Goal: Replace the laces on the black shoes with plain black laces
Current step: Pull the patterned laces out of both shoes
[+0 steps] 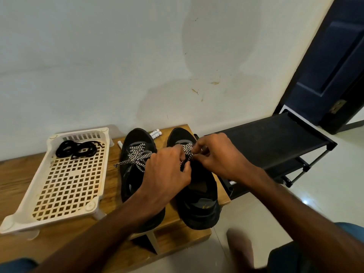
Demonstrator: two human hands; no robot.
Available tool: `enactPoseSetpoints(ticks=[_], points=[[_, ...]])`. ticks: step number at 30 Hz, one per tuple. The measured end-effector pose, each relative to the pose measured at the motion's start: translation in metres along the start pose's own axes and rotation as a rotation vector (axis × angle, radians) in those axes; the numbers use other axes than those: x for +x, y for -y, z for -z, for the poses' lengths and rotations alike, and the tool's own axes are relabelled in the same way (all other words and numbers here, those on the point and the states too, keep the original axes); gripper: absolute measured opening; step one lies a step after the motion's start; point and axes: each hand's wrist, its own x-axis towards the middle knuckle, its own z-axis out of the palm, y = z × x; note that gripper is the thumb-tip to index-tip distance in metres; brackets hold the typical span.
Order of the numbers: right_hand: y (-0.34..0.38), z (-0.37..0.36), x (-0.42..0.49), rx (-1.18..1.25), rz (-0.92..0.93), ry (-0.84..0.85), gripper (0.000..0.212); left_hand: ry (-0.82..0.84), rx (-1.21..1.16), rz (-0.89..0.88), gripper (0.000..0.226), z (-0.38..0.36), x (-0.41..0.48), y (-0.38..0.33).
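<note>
1. Black on black in the head view: two black shoes stand side by side on the wooden worktop (19, 170). The near shoe (134, 138) is just beside the white tray (78, 133), and the far shoe (201, 194) is one place further from it.
2. Plain black laces (76, 149) lie coiled in the tray's corner toward the wall, with neither hand on them.
3. Both hands are well away from the tray, over the far shoe.
   - The left hand (167, 172) has its fingers curled in and pinches the far shoe's lace (187, 148), a black-and-white zigzag one, near the upper eyelets.
   - The right hand (218, 154) pinches the same lace from the side away from the tray.
4. The near shoe's lace (137, 156) has the same zigzag pattern. It is threaded in full, with loose ends pointing toward the tray.
5. Progress looks early. Neither patterned lace is out, and the far shoe seems to be at the loosening step. Left to do: pull both old laces, thread the plain ones through both shoes, and tie them.
6. Hard to make out:
   - The hands cover the far shoe's eyelets, so I cannot tell whether there is a knot or how many rows are undone.
   - The left forearm hides the near shoe's heel.
   - It is unclear whether the coil in the tray is one lace or two.
   - White markers (155, 133) show behind the shoes, further from the tray than the near shoe, and are partly hidden.
</note>
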Motion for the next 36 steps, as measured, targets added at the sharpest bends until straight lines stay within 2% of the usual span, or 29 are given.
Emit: enactPoseSetpoints(ticks=[3, 5, 7, 8, 10, 12, 14, 16, 20, 27, 29, 32, 34, 36], points=[[-0.006, -0.001, 0.002, 0.126, -0.076, -0.043, 0.005, -0.025, -0.077, 0.067, 0.013, 0.003, 0.003, 0.004], [-0.012, 0.002, 0.001, 0.334, -0.189, -0.054, 0.004, -0.029, -0.107, 0.103, 0.012, 0.005, 0.004, 0.008], [-0.015, 0.006, 0.001, 0.619, -0.342, 0.004, 0.005, -0.034, -0.148, 0.119, 0.012, 0.006, 0.004, 0.01], [-0.017, 0.008, 0.002, 0.675, -0.367, 0.049, 0.005, -0.036, -0.167, 0.12, 0.012, 0.006, 0.004, 0.011], [-0.017, 0.011, 0.004, 0.582, -0.277, 0.129, 0.018, -0.04, -0.178, 0.113, 0.012, 0.006, 0.003, 0.012], [-0.013, 0.01, 0.003, 0.375, -0.093, 0.158, 0.033, -0.044, -0.183, 0.103, 0.011, 0.004, 0.003, 0.014], [-0.007, 0.004, -0.001, 0.126, 0.062, 0.107, 0.03, -0.058, -0.194, 0.091, 0.01, 0.002, 0.003, 0.015], [-0.001, -0.004, -0.002, -0.053, 0.14, 0.064, 0.019, -0.071, -0.198, 0.08, 0.009, 0.001, 0.003, 0.016], [0.003, -0.005, 0.003, -0.055, 0.128, 0.025, 0.013, -0.067, -0.197, 0.079, 0.008, 0.0, 0.004, 0.019], [-0.026, 0.028, -0.001, 0.28, -0.235, -0.262, 0.006, -0.07, -0.223, 0.08, 0.01, -0.001, 0.003, 0.022], [-0.024, 0.025, -0.002, 0.21, -0.165, -0.272, 0.013, -0.079, -0.225, 0.08, 0.012, -0.002, 0.002, 0.022], [-0.011, 0.007, -0.006, 0.025, 0.056, -0.103, 0.042, -0.096, -0.222, 0.066, 0.012, -0.003, 0.0, 0.022], [-0.003, -0.009, -0.006, -0.139, 0.171, -0.02, 0.04, -0.092, -0.224, 0.055, 0.013, -0.004, 0.0, 0.022], [0.002, -0.015, -0.004, -0.184, 0.206, -0.027, 0.027, -0.093, -0.228, 0.048, 0.011, -0.004, 0.0, 0.022]])
